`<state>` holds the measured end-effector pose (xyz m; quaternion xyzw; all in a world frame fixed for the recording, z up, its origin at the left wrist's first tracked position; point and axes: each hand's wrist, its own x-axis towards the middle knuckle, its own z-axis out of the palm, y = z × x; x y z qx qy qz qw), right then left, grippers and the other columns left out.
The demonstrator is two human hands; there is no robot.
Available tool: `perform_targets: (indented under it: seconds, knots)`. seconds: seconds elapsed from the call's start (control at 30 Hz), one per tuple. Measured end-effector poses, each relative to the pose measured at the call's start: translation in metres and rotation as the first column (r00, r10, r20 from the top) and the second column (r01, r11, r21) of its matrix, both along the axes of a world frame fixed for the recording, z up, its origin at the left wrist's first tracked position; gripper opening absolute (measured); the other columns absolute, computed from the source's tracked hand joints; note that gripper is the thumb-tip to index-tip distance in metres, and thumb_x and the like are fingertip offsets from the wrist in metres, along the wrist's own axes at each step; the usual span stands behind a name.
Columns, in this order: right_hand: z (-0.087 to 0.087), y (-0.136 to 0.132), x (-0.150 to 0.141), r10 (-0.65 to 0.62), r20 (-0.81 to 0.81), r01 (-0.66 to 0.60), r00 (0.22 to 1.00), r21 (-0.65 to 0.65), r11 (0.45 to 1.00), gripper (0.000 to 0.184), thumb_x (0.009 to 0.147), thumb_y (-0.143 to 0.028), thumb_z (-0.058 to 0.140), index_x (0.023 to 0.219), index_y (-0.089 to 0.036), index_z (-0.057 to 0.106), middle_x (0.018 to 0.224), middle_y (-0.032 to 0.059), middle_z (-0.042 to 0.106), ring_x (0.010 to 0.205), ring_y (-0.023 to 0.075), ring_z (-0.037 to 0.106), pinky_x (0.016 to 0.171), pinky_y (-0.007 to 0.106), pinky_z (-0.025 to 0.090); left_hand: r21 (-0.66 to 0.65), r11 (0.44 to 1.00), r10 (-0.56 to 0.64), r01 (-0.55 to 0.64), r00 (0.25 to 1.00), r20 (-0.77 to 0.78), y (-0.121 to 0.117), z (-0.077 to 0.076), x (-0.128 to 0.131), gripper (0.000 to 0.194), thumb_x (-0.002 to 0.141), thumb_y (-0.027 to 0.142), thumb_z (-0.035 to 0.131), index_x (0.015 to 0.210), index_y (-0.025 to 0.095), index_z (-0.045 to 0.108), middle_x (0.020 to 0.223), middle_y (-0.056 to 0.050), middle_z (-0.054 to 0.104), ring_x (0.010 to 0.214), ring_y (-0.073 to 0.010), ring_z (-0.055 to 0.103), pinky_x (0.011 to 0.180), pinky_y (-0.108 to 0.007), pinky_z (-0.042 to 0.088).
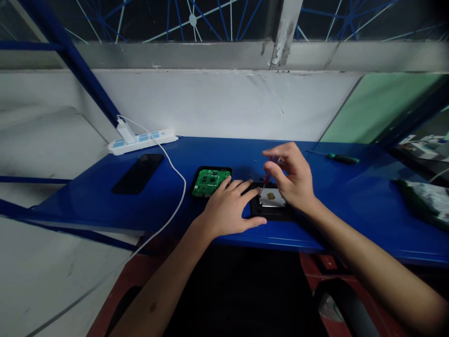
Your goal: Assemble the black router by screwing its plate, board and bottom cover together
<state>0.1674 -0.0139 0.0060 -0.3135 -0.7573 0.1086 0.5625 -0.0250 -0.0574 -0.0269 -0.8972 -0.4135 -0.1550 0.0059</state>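
We worked with a small screwdriver on the black device case at the table's front edge.

Our right hand [293, 180] pinched the red-handled screwdriver [267, 177], tip down on the silver plate [271, 197] inside the case [270, 213]. Our left hand [229, 206] lay flat and unclenched at 9 o'clock of the case, steadying it. The green circuit board [209, 182] sat at 10 o'clock. We judged it best to keep the tool upright and to press gently.

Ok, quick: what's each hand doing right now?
Left hand: open, flat on the black case, holding nothing.
Right hand: closed on a small screwdriver, tip down at the metal plate.
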Motion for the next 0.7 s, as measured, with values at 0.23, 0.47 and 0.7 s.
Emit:
perform_targets:
  seconds: [0.23,0.47,0.7]
  knots:
    - [-0.0016,-0.0046,-0.0042,0.043,-0.095,-0.054,0.995,-0.119,0.991,0.026,0.095,-0.030,0.060,0.121,-0.028,0.062,0.104,0.0034,0.071,0.084,0.0170,0.071,0.066,0.034,0.061,-0.012,1.000,-0.002,0.002,1.000,0.001,-0.0004,0.0010,-0.0004,0.071,0.089,0.073,0.051,0.141,0.024,0.051,0.151,-0.008,0.050,0.139,-0.0308,0.044,0.122,-0.054,0.020]
    - [-0.0008,-0.0048,-0.0016,0.095,-0.097,-0.107,0.991,-0.125,0.986,0.021,0.100,-0.035,0.049,0.112,-0.026,0.063,0.116,0.0059,0.067,0.091,0.0178,0.070,0.068,0.035,0.060,0.003,1.000,-0.002,0.002,1.000,-0.003,0.0004,-0.0017,-0.0005,0.073,0.089,0.074,0.050,0.142,0.024,0.050,0.151,-0.008,0.050,0.138,-0.0301,0.045,0.122,-0.054,0.020]
    - [0.0005,-0.0049,-0.0027,0.004,-0.083,-0.007,0.997,-0.033,0.999,0.018,0.093,-0.027,0.063,0.111,-0.029,0.067,0.099,0.0019,0.067,0.082,0.0158,0.068,0.065,0.032,0.059,-0.005,1.000,-0.001,0.001,1.000,-0.011,0.0009,-0.0014,0.0002,0.073,0.089,0.074,0.050,0.142,0.023,0.050,0.151,-0.009,0.049,0.139,-0.0306,0.044,0.123,-0.054,0.019]
